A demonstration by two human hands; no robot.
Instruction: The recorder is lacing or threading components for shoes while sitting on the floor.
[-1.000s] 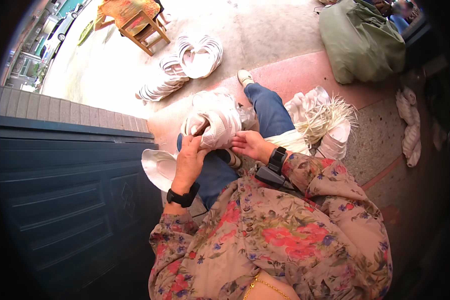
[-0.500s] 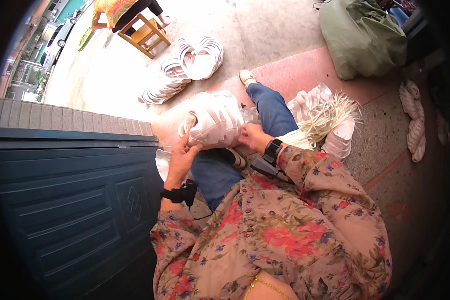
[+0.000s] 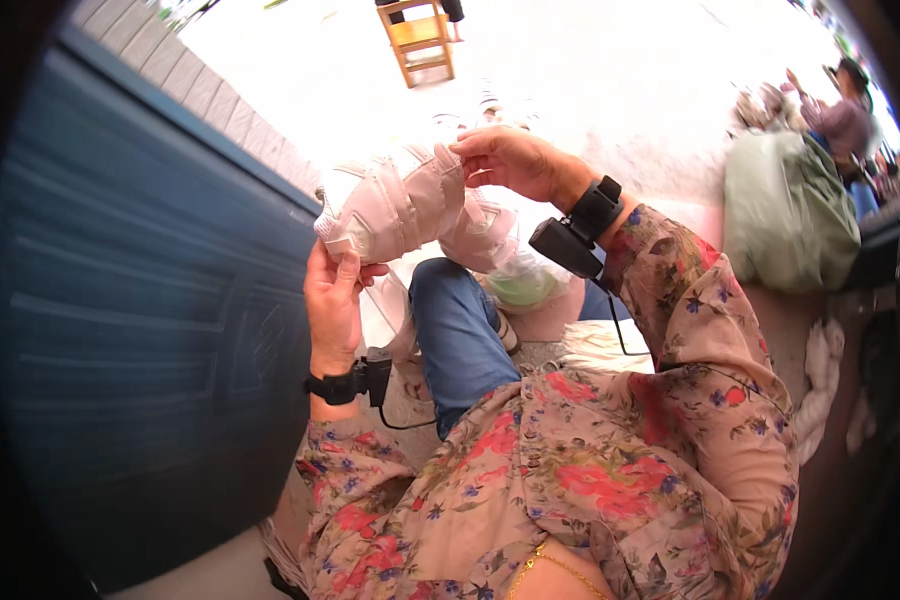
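A bundle of white shoe uppers is raised over my left knee, its pieces nested in a curved row. My left hand pinches the near left end of the bundle between thumb and fingers. At the far right side, my right hand has bent fingers closed on the edge of an upper. More white uppers hang just below the right hand. Under them, beside my knee, lies clear plastic with something light green in it. Both wrists carry black strapped devices.
A blue panelled door stands close on my left. Pale strips lie by my right leg. A large green sack is at the right, with a person behind it. A wooden chair stands far ahead, in glare.
The bundle has been lifted and tilted, and my right hand has moved up and forward to its far side. My view has turned rightward; a person behind the sack now shows.
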